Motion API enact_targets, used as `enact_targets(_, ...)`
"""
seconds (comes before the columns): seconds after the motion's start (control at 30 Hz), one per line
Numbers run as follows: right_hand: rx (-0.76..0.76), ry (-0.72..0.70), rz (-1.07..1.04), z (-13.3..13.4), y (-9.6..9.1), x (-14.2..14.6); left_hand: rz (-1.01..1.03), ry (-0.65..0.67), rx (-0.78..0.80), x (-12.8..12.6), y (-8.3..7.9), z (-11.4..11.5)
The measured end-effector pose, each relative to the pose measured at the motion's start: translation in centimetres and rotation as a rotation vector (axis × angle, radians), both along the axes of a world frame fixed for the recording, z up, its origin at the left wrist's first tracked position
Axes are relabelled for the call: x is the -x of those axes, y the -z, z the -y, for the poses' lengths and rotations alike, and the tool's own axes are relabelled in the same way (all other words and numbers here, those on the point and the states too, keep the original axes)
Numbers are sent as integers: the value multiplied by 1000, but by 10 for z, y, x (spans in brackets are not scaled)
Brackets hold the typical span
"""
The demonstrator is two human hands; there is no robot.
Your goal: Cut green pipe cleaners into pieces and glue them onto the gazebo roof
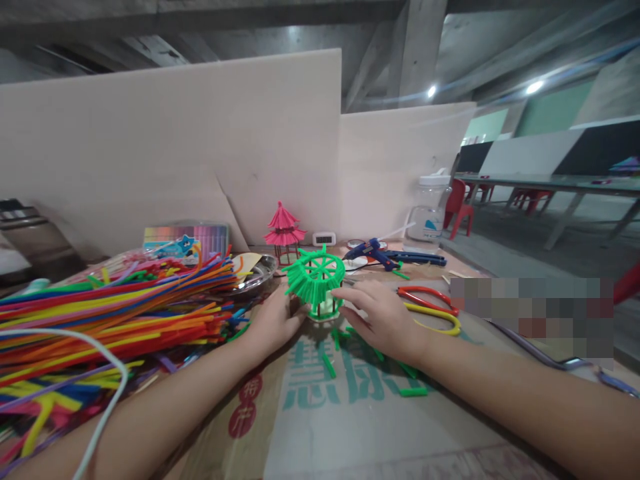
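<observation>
A small green pavilion model (320,283) made of fuzzy craft stems stands in front of me, with an open wheel-like ring on top, a slanting fringe of roof strips and dark posts. My left hand (277,320) grips its left side, the fingers partly hidden behind the roof. My right hand (383,317) holds the right side, index finger and thumb against the posts under the roof edge. Several short green stem pieces (329,365) lie below on the printed cardboard (320,433). A pink pavilion model (283,227) stands behind.
Bundles of coloured craft stems (115,320) cover the left side. At the back are a marker set (200,241), a metal bowl (263,275), a small digital clock (324,239), a blue glue gun (371,252) and a clear bottle (428,210). Red- and yellow-handled tools (435,327) lie right.
</observation>
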State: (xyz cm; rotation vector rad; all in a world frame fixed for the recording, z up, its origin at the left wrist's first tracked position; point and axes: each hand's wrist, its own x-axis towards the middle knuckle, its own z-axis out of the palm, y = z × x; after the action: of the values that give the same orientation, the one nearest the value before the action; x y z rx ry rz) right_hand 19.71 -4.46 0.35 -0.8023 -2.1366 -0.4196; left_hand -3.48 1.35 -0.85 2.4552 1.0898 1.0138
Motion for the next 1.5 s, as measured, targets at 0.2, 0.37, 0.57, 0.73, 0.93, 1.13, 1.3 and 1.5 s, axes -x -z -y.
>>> enact_targets(0.2,77,14,-190,-1,2,1,-44,6,-27,0,-4,2)
enact_targets(0.37,302,44,-334,-6,4,0,-45,42,-41,-1,-6,4)
enact_targets(0.57,421,0,-342,-5,2,3,-37,39,-14,1,-2,1)
enact_targets(0.73,318,-46,-428,-2,0,0,-21,49,-14,0,0,0)
enact_targets(0.93,53,-97,-175,1,-2,-1,-19,51,-17,-3,-2,2)
enact_targets(1.13,14,-47,-111,1,0,-1,-54,28,-32,-2,-4,4)
enact_targets(1.3,32,-31,-101,0,0,-1,-56,37,-52,-2,0,2)
enact_targets(1.5,87,-20,-114,1,-2,0,-78,33,-42,-1,0,1)
